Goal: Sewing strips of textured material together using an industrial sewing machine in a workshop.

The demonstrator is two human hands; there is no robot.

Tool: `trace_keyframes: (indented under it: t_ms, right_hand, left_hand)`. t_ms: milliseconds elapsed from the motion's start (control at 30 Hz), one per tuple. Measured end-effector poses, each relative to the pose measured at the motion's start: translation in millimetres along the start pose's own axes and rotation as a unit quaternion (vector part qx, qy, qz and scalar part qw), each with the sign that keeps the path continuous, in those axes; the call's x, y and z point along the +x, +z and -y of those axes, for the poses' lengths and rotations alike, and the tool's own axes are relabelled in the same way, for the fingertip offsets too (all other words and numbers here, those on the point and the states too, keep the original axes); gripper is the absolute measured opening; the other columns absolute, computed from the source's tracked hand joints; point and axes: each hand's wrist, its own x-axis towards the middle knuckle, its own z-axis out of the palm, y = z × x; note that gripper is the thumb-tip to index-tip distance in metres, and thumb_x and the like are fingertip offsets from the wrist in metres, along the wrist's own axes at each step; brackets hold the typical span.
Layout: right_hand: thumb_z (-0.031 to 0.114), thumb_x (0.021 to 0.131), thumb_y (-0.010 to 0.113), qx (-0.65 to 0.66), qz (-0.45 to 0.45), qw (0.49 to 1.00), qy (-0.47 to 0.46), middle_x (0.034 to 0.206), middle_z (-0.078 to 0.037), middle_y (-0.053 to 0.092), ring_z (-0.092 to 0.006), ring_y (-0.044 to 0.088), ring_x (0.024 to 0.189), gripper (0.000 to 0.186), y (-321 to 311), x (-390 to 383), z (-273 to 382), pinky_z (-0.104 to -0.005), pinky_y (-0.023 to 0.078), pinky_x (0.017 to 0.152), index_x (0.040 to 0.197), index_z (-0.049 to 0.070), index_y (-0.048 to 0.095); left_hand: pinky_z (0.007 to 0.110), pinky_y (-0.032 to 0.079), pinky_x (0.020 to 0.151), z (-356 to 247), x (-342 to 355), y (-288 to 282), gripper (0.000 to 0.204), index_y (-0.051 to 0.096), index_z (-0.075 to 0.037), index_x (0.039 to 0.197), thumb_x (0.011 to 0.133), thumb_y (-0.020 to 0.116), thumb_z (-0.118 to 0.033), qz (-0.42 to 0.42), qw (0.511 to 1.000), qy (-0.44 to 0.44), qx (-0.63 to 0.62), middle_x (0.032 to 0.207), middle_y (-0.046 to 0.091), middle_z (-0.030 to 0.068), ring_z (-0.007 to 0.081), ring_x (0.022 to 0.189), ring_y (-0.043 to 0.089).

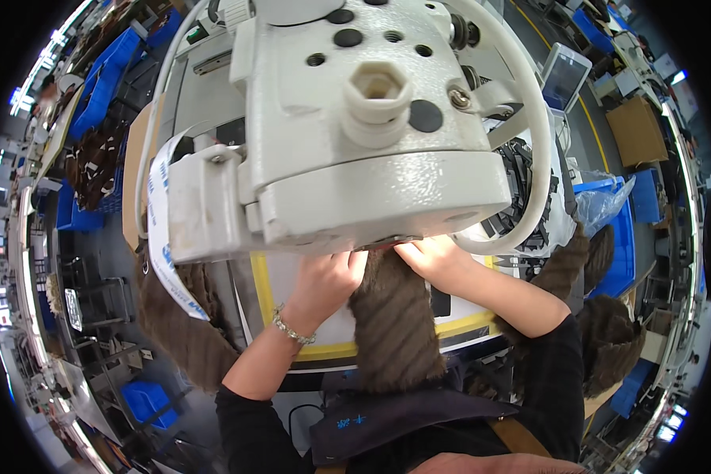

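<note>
A strip of brown, ribbed faux fur [395,324] hangs over the near edge of the worktable toward my lap. Its far end runs in under the head of a large pale grey sewing machine [371,193]. My left hand [330,278] is closed at the left side of the fur, fingers bent, with a beaded bracelet on the wrist. On the other side my right hand [434,259] grips the fur's far right edge. The machine head hides my fingertips and the spot where the fur meets the needle area.
Yellow tape [466,324] borders the white table top. More brown fur lies at the left [189,332] and right [608,340]. Dark plastic pieces [521,186] are heaped behind my right arm. A blue bin [618,245] with clear plastic stands far right.
</note>
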Motion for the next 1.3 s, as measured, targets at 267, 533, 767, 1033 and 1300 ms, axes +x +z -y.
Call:
trace_keyframes:
  t_ms: [267,533,767,1033,1300]
  right_hand:
    - [0.013,0.067,0.061,-0.109,0.064,0.991,-0.037,0.092,-0.014,0.062,-0.0213,0.061,0.077,0.019,-10.8,2.6,6.8,-0.0306,0.049,0.068,0.083,0.004,0.057]
    - [0.012,0.073,0.059,-0.095,0.114,0.984,-0.101,0.116,-0.02,0.063,-0.0294,0.062,0.108,0.041,-44.1,-12.7,30.5,-0.0391,0.049,0.092,0.109,-0.005,0.063]
    - [0.013,0.079,0.056,-0.073,0.112,0.981,-0.142,0.114,-0.02,0.065,-0.0288,0.062,0.111,0.037,-42.9,-29.0,45.4,-0.0405,0.049,0.095,0.11,-0.005,0.064]
    - [0.014,0.082,0.055,-0.064,0.084,0.98,-0.17,0.113,-0.021,0.066,-0.0298,0.064,0.107,0.036,-37.3,-39.6,41.3,-0.0402,0.05,0.093,0.111,-0.006,0.064]
    - [0.014,0.082,0.054,-0.081,0.084,0.978,-0.175,0.111,-0.023,0.066,-0.0316,0.065,0.106,0.038,-40.3,-42.6,42.3,-0.0397,0.051,0.092,0.111,-0.008,0.063]
  left_hand:
    - [0.033,0.048,0.081,-2.7,6.3,-19.3,0.028,0.065,0.0,0.102,0.076,0.057,-0.007,0.059,0.998,0.027,-0.02,0.097,0.066,0.0099,0.0221,0.089,0.064]
    - [0.031,0.048,0.085,-20.1,10.4,-31.1,0.028,0.065,0.002,0.104,0.08,0.058,-0.012,0.028,0.997,0.033,-0.056,0.106,0.064,0.0144,0.0212,0.1,0.061]
    - [0.037,0.047,0.09,-20.4,28.8,11.1,0.029,0.069,-0.008,0.105,0.079,0.06,-0.013,0.005,0.983,0.09,-0.16,0.118,0.064,0.0091,0.0235,0.112,0.06]
    - [0.039,0.047,0.093,-12.0,20.8,4.7,0.027,0.071,-0.009,0.101,0.077,0.059,-0.009,0.006,0.983,0.109,-0.145,0.113,0.066,0.0072,0.0224,0.109,0.061]
    - [0.038,0.045,0.096,-13.8,19.0,0.5,0.028,0.07,-0.007,0.105,0.08,0.058,-0.013,0.003,0.986,0.112,-0.123,0.112,0.066,0.0087,0.0227,0.105,0.061]
